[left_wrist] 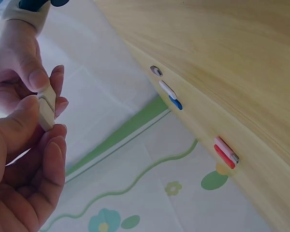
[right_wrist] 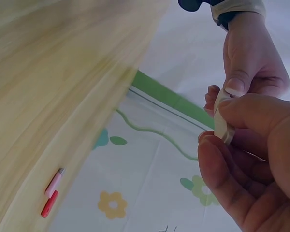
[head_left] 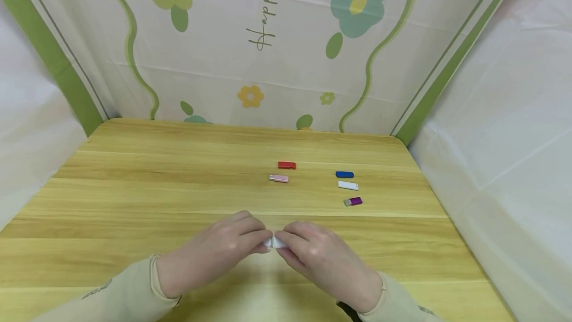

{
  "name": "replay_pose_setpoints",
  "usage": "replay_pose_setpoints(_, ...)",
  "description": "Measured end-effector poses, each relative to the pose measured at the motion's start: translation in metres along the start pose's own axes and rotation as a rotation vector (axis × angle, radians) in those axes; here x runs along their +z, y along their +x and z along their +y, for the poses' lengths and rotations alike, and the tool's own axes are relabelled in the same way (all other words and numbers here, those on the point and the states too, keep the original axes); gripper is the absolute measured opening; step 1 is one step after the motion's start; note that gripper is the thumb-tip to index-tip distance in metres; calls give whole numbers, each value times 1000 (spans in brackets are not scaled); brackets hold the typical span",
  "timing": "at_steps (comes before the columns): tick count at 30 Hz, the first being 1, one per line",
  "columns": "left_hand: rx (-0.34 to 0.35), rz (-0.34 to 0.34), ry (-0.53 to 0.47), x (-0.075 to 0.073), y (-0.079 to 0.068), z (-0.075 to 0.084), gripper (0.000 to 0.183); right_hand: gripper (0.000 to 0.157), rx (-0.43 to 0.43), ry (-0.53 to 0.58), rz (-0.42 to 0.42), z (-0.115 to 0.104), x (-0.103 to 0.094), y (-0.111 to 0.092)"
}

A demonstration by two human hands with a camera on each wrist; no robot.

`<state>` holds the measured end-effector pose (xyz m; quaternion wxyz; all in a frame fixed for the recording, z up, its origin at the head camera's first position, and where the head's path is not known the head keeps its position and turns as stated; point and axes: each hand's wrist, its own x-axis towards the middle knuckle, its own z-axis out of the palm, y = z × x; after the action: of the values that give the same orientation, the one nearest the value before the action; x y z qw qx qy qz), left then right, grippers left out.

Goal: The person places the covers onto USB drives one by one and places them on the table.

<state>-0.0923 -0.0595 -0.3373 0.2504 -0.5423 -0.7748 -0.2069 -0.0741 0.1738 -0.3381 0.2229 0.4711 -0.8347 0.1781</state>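
Low over the front middle of the table, both hands meet at a white USB stick [head_left: 273,242]. My left hand [head_left: 228,240] pinches its left end between thumb and fingers. The other end is pinched by my right hand [head_left: 319,252] in the same way. A seam crosses the white stick [left_wrist: 47,112] between the two thumbs in the left wrist view. In the right wrist view, fingers cover much of the white stick [right_wrist: 223,118]. Whether the two parts at the seam are fully joined I cannot tell.
Beyond the hands lie a red stick-shaped piece [head_left: 287,165] and a pink USB stick [head_left: 279,178] with its metal plug showing. To their right are a blue piece [head_left: 344,174], a white piece [head_left: 348,185] and a purple USB stick [head_left: 353,201]. A flowered cloth [head_left: 304,78] hangs behind the table.
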Motion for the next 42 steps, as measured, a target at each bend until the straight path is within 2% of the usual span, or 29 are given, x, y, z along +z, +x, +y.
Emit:
replay_pose_setpoints(7, 14, 58, -33, -1, 1, -1, 31, 15, -52, -48, 49, -1, 1, 4)
replay_pose_setpoints(11, 19, 81, -12, 1, 1, -2, 18, 14, -83, -69, 95, -1, 2, 6)
replay_pose_setpoints(14, 31, 96, 13, 1, 2, -3, 17, 12, -72, -56, 119, -2, 3, 8)
replay_pose_setpoints(17, 40, 106, 45, 0, 3, -3, 32, 11, -49, -45, 137, -3, 4, 10)
replay_pose_setpoints(23, 40, 122, 103, 2, 4, -2, 25, 18, 8, -37, 151, -5, 5, 15)
replay_pose_setpoints(28, 17, 150, 111, 5, 3, -2, 41, 19, 30, -39, 168, -6, 7, 20)
replay_pose_setpoints(29, 10, 151, 107, 6, 3, -1, 39, 20, 35, -36, 167, -6, 7, 20)
replay_pose_setpoints(33, -18, 136, 68, 8, 1, -3, 3, 18, 57, -3, 124, -3, 8, 20)
replay_pose_setpoints(36, -47, 109, 23, 12, -1, -6, 23, 16, 77, 32, 56, 2, 10, 20)
replay_pose_setpoints(42, -100, 28, -29, 27, -2, -22, 17, 12, 143, 99, -78, 20, 19, 21)
